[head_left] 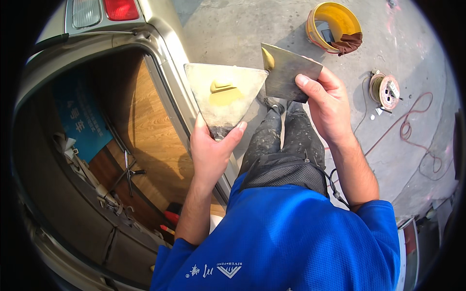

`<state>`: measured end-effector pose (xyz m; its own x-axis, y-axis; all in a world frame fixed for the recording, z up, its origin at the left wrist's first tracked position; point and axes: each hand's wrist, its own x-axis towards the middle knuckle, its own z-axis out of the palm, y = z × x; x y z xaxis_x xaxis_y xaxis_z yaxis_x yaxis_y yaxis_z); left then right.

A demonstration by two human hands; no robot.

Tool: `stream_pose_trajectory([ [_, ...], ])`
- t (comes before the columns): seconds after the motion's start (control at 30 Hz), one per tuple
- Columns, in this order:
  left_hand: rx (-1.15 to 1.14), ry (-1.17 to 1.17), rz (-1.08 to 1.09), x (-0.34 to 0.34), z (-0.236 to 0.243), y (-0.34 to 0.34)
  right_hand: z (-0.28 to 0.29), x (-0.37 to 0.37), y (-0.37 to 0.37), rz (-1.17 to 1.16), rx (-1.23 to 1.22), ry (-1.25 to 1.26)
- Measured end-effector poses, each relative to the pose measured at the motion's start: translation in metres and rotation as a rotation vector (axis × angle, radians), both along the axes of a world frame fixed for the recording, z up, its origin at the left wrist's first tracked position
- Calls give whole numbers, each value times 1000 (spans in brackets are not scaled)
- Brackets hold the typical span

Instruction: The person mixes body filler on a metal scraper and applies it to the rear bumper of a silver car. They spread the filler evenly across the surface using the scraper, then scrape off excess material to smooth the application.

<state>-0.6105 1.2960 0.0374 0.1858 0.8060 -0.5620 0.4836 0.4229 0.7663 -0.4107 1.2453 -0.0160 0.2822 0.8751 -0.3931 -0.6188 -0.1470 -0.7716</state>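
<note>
Left hand (209,145) pinches the narrow lower tip of a triangular mixing board (224,97), thumb on the front face, fingers wrapped behind — board held up flat toward the camera. A dab of yellow filler putty (224,92) sits near the board's centre. Right hand (326,104) grips a flat metal spreader blade (286,72), thumb pressed on its face, fingers closed behind; a small smear of yellow on the blade's upper left corner. Blade just beside the board's right corner, touching or not — cannot tell. Left of the hands: open car boot (121,145). On the concrete beyond: yellow bucket (335,24), cable reel (384,90).
</note>
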Motion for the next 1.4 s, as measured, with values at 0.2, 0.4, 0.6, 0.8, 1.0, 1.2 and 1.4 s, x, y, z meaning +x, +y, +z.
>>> stream_pose_trajectory([
  [0.2,12,47,-32,0,-4,-1,0,5,-1,76,9,25],
  [0.4,38,26,-17,-1,-3,-6,-2,0,0,30,27,-33],
  [0.6,-21,37,11,1,1,-4,1,1,-2,73,22,30],
  [0.8,-5,91,-17,-4,1,-10,-2,-1,-3,30,33,-28],
  [1.0,5,60,-14,1,2,-9,-1,1,-7,75,41,4],
  [1.2,-23,133,-43,2,4,-9,-4,1,-8,72,100,-141],
  [1.4,52,244,-102,-7,-8,-13,-7,1,-9,30,127,-202],
])
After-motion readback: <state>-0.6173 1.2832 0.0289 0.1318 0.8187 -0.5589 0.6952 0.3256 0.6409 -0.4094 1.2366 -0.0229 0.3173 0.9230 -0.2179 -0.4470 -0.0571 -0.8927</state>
